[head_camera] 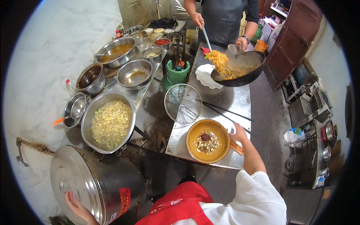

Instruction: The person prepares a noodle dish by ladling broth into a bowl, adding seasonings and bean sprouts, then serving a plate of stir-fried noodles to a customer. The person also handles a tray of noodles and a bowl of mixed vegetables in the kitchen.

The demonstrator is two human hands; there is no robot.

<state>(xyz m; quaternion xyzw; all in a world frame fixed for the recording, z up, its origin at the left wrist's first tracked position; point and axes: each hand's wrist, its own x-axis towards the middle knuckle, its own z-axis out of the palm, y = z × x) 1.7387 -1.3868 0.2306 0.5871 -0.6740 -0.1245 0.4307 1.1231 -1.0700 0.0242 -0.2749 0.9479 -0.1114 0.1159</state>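
Observation:
My right hand (239,132) is beside the right rim of a yellow-brown bowl (192,153) on the metal table; whether its fingers touch the rim is hard to tell. Bean sprouts and dark red paste (206,137) sit inside the bowl. A wooden handle (236,147) lies below that hand. Over the lid (71,174) of a large metal pot, near the lid's handle, my left hand (73,201) is spread and holds nothing. Long dark chopsticks (225,112) and a round wire strainer (183,104) lie past the bowl.
Across the table a person in a dark apron (220,22) tips noodles from a wok (242,80) above a white scalloped bowl (204,73). At left stand a basin of bean sprouts (84,128), several metal bowls and a green gas cylinder (175,76). A dark red door (294,39) stands at right.

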